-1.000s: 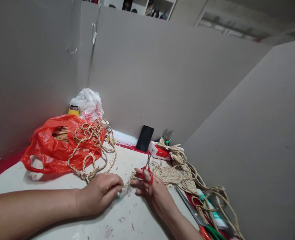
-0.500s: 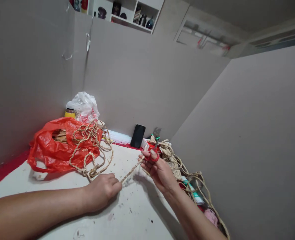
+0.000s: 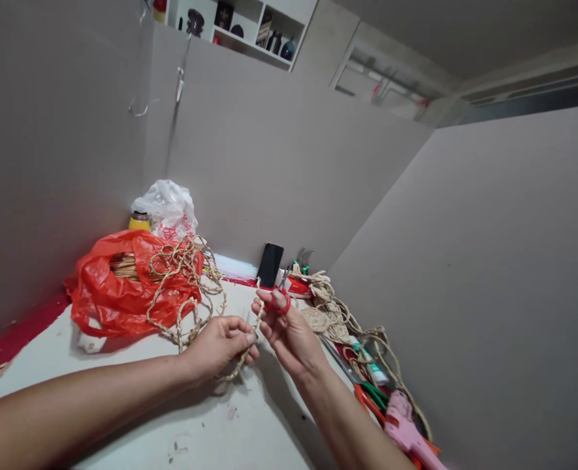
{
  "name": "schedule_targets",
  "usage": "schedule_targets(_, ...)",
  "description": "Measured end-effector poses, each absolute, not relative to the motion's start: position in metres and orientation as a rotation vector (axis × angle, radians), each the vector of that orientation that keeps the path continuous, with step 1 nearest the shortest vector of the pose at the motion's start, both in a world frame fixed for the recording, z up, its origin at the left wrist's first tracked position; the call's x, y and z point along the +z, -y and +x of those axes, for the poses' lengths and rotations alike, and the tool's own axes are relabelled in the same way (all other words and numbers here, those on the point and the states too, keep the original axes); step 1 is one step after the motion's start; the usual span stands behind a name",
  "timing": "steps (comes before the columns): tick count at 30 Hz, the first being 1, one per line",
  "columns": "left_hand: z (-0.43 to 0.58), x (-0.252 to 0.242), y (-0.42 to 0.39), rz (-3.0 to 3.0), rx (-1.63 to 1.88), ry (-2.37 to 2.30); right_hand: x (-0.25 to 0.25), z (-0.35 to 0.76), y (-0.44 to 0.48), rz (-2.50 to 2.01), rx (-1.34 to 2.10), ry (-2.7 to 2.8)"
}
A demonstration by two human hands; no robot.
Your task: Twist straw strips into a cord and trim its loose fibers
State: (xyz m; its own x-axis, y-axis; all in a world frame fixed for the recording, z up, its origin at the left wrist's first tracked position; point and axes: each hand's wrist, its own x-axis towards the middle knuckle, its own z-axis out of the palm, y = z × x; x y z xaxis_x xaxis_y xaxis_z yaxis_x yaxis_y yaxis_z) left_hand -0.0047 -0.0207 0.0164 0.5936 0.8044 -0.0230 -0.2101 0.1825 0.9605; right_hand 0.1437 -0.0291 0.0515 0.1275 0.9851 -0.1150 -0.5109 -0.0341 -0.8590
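Observation:
My left hand [image 3: 223, 347] pinches a thin braided straw rope [image 3: 240, 367] between thumb and fingers, above the white tabletop. The rope's short end rises from that pinch beside the fingers of my right hand [image 3: 296, 343]. Small red-handled scissors [image 3: 283, 302] hang on the right hand's fingers, blades pointing up and away. Whether those fingers also touch the rope I cannot tell. The rest of the rope lies in loose loops [image 3: 181, 258] on and beside a red plastic bag [image 3: 122, 303] at the left.
A black phone [image 3: 270, 264] leans at the back. Coiled rope [image 3: 321, 320], large green-handled scissors [image 3: 374, 395] and a pink glue gun [image 3: 406, 427] line the right edge. A white plastic bag [image 3: 166, 205] and a yellow-based jar [image 3: 139, 222] stand back left. Grey panels surround the table.
My left hand has risen and moved right along the rope, close to my right hand. The right hand has shifted slightly left, scissors still in it. The view has turned slightly right.

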Motion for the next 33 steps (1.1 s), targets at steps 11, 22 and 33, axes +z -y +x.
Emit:
schedule_targets(11,0.009,-0.005,0.019,1.369,0.772,-0.65,0.032,0.149,0.022,-0.86,1.312,0.522)
schedule_targets(22,0.005,-0.01,0.026,1.19,0.685,-0.653,0.031,0.136,0.033,-0.923,1.332,0.64)
schedule_targets(33,0.014,-0.014,0.039,1.395,0.652,-0.67,0.029,0.15,0.043,-0.963,1.322,0.618)
